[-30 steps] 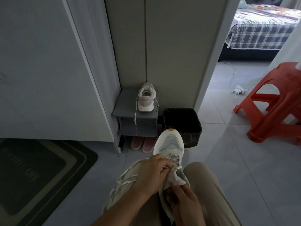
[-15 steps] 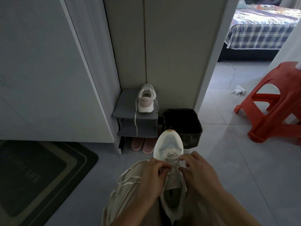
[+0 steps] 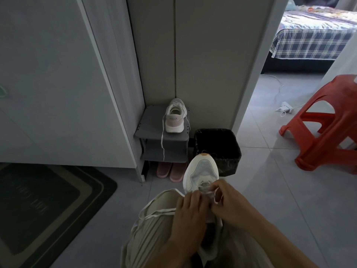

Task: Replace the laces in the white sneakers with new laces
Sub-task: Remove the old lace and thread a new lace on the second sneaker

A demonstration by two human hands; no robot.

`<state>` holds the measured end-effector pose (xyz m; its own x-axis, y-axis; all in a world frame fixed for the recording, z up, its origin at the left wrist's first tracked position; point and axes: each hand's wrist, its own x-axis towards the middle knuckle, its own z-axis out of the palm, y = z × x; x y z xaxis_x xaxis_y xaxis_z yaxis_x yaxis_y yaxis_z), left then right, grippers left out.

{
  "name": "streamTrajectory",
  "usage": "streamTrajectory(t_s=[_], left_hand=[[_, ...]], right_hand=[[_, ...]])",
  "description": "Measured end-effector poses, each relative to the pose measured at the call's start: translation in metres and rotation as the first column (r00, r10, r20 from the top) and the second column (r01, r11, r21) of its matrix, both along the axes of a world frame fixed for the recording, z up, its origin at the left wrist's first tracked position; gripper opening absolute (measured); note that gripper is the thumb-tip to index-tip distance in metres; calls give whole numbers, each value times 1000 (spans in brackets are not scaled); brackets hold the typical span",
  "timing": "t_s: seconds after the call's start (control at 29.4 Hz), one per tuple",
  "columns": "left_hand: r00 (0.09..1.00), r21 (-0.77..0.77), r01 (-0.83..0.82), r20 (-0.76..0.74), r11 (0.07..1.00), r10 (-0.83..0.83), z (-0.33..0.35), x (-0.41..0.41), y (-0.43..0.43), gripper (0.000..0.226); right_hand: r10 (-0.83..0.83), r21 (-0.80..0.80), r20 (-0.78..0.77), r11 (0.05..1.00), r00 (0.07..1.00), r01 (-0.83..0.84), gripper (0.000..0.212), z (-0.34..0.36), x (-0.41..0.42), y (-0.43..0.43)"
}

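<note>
A white sneaker (image 3: pixel 201 172) lies in my lap between my knees, toe pointing away. My left hand (image 3: pixel 190 213) rests curled over the sneaker's left side and seems to grip the lace there. My right hand (image 3: pixel 229 203) pinches a loop of white lace (image 3: pixel 214 194) at the lower eyelets. More white lace (image 3: pixel 154 213) trails over my left thigh. The second white sneaker (image 3: pixel 175 117), with a pink heel, stands on a small grey shoe rack (image 3: pixel 148 128), and its lace hangs down over the rack's front.
Pink slippers (image 3: pixel 171 171) sit under the rack. A black bin (image 3: pixel 218 149) stands just beyond the sneaker's toe. A red plastic stool (image 3: pixel 326 122) is at the right, a dark doormat (image 3: pixel 44 206) at the left, a white charger and cable (image 3: pixel 285 109) on the tiles.
My right hand rose from under the sneaker's heel to the eyelets and now pinches a lace loop. My left hand slid slightly lower on the shoe.
</note>
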<state>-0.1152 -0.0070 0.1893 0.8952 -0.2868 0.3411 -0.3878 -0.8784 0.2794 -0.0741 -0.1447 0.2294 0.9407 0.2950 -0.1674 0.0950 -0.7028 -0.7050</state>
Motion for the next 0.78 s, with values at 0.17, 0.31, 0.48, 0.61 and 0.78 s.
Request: streamTrajectory(t_s=[0.17, 0.31, 0.48, 0.61, 0.78], left_hand=[[990, -164, 3, 137, 986, 20, 7, 3, 8, 29], [969, -311, -9, 231, 950, 85, 7, -4, 14, 11], [976, -362, 41, 215, 931, 41, 1, -3, 14, 9], [997, -467, 29, 73, 884, 6, -1, -4, 16, 7], [999, -515, 47, 18, 856, -45, -1, -4, 17, 7]], right_hand=[[-62, 20, 25, 998, 998, 61, 33, 2, -12, -6], [16, -233, 284, 971, 959, 53, 13, 0, -32, -6], [36, -314, 517, 937, 855, 150, 17, -18, -40, 2], [8, -308, 661, 915, 750, 261, 26, -17, -40, 16], [-8, -249, 683, 937, 730, 244, 41, -29, -39, 15]])
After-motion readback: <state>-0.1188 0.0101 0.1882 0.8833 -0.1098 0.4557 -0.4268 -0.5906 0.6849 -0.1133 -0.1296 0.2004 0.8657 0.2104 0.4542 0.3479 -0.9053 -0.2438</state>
